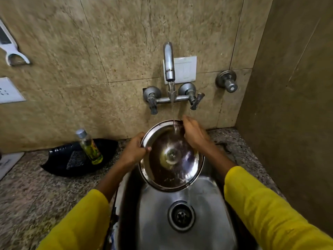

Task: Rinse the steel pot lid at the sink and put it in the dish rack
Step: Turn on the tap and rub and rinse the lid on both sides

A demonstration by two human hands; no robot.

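Note:
The round steel pot lid [162, 170] is held tilted over the steel sink [158, 213], its inner face toward me with the knob fitting at its middle. Water runs from the wall tap [169, 62] onto the lid's upper part and spills off its lower right edge. My left hand [134, 150] grips the lid's left rim, thumb on the inner face. My right hand [193, 132] lies on the lid's upper right rim, fingers curled over the edge. No dish rack is in view.
A black tray [59, 163] with a scrub pad and a clear bottle [90, 147] of yellow-green liquid stands on the speckled counter to the left. Two tap handles and a separate valve [227, 81] project from the tiled wall. A side wall closes the right.

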